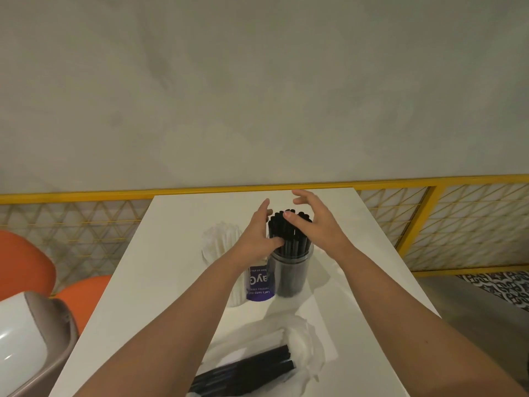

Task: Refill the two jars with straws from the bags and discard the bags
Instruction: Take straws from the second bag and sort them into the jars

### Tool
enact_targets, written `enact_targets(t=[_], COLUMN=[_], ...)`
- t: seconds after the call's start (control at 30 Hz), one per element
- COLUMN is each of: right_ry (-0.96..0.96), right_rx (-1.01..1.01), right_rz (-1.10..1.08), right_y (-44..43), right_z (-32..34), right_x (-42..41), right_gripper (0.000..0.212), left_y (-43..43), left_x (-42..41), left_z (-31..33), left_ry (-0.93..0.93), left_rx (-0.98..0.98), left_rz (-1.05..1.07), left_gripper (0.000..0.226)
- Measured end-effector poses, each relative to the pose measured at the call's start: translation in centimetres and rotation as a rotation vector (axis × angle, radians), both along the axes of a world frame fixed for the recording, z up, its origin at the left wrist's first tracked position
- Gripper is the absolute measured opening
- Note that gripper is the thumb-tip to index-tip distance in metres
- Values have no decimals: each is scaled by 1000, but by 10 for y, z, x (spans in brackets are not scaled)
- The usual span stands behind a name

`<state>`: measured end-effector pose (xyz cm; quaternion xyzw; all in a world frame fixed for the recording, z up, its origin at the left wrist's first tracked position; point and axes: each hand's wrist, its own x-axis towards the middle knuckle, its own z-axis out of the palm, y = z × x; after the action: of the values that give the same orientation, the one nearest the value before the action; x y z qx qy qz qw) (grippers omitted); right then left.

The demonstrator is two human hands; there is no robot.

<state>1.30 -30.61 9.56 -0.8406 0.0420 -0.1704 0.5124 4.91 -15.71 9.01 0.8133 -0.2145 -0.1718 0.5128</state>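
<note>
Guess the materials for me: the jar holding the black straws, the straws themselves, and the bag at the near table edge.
The jar is clear and rigid, either plastic or glass; I can't tell which. The straws show through its wall. The black straws are likely plastic: uniform tubes, matte with a faint sheen. The bag looks like thin, whitish translucent plastic film, crumpled into soft folds.

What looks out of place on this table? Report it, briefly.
Nothing is spilled or broken. One loose end: a crumpled clear bag lies at the table's near edge with a few black straws still inside, while the jar of black straws already looks full.
</note>
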Motion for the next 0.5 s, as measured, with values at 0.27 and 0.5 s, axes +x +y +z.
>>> enact_targets(t=[0.27, 0.5], right_ry=[-108, 399], right_rx=[58, -167], right_rz=[128, 445], right_y=[28, 59], right_z=[22, -51], right_x=[-35, -67], right_gripper=[10, 10], left_y=[42, 82], left_x=[-54, -94], left_z=[-19, -85], left_ry=[-268, -129], left_rx=[-109, 359], left_rz=[196, -83], left_gripper=[36, 22])
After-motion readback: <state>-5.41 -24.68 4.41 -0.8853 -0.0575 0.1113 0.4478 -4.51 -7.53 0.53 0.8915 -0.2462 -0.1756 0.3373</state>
